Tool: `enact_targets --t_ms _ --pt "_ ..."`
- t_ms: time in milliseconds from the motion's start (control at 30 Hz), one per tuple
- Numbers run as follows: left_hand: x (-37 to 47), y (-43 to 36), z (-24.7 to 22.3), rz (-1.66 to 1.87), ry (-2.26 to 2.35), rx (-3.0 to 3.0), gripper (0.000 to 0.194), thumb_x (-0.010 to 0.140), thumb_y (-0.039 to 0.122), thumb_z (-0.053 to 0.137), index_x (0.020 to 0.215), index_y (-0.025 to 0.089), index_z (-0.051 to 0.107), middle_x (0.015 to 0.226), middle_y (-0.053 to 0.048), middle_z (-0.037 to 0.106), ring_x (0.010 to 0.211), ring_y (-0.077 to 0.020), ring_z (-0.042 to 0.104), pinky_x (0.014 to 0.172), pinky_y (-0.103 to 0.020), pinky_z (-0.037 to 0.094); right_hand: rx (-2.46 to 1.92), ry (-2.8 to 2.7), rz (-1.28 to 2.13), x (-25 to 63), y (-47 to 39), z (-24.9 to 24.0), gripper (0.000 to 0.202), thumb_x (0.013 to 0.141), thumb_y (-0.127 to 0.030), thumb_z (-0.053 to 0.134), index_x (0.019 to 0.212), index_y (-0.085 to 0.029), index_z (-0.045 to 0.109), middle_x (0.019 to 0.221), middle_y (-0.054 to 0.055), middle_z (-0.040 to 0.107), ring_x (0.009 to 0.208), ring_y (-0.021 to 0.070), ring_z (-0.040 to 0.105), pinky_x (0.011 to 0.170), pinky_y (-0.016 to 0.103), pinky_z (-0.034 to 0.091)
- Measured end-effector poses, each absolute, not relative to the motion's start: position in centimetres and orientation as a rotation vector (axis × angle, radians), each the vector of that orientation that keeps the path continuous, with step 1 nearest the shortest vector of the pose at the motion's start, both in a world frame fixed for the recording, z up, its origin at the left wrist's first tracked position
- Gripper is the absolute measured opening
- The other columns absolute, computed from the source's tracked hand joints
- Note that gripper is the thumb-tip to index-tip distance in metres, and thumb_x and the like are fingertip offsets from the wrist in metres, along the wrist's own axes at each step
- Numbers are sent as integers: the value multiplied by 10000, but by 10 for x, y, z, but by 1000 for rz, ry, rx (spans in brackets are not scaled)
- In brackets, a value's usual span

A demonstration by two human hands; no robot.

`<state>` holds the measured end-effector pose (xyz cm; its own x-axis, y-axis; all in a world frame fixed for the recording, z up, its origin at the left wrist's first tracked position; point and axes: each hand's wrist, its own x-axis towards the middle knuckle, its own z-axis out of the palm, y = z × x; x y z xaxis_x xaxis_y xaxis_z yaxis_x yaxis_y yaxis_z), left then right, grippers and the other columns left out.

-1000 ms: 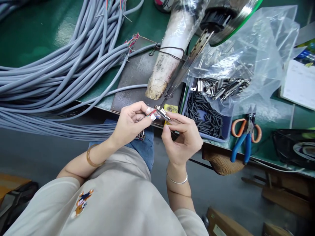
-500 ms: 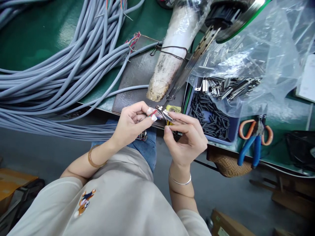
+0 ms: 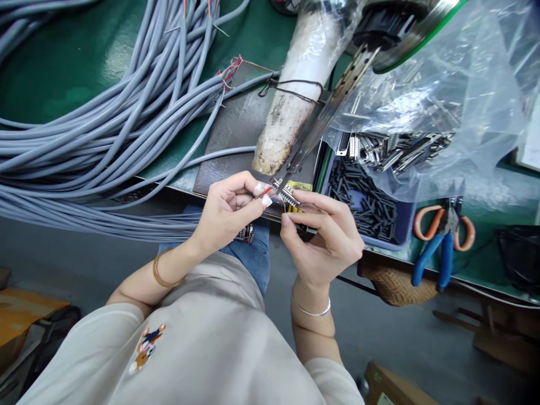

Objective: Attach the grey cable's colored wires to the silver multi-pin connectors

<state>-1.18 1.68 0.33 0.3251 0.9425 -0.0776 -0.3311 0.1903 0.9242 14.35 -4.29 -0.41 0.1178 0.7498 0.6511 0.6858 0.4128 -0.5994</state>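
Note:
Between finger and thumb, my left hand pinches thin coloured wires beside a metal multi-pin connector. My right hand has its index finger against the connector's right end. Its thumb and middle finger pinch a thin light strand, perhaps solder wire or a single wire; I cannot tell which. The soldering iron slants down from above, its tip at the connector. A white fume-extraction tube, scorched at its mouth, hangs just above the left fingers.
Grey cables are heaped on the left of the green table. A blue bin of black sleeves stands at right, under a plastic bag with metal connectors. Pliers with blue grips and orange-handled scissors hang at the edge.
My right hand has shifted slightly right, and the thin strand at its fingertips shows more clearly. My left hand keeps its pinch on the wires. The whole view has drifted a little.

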Motion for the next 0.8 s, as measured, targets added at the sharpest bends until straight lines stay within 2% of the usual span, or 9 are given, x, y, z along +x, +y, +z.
enact_targets --t_ms 233,400,700,800 --pt "-13 17 4 959 809 963 364 706 355 891 705 167 579 699 20 665 396 1 378 338 -163 253 -1290 -1630 45 144 -49 -9 197 823 -77 746 917 -240 689 1118 38 779 979 194 764 804 346 668" --pt "-15 16 4 955 806 959 311 698 283 879 713 169 589 656 36 615 390 -5 377 342 -166 265 -1322 -1547 164 143 -48 -6 181 823 -71 746 875 -231 680 1073 26 781 930 176 755 778 333 649" --pt "-13 12 1 1014 853 1001 226 761 206 776 719 168 557 753 13 632 453 -5 369 379 -146 264 -1346 -1591 87 141 -44 -5 182 825 -81 757 892 -240 701 1075 19 778 903 174 752 773 333 647" --pt "-12 11 2 1048 877 1038 185 778 195 755 727 168 579 759 5 640 509 -26 428 433 -151 324 -1340 -1593 67 140 -43 -4 189 820 -77 766 893 -242 710 1069 18 777 879 165 748 757 323 646"
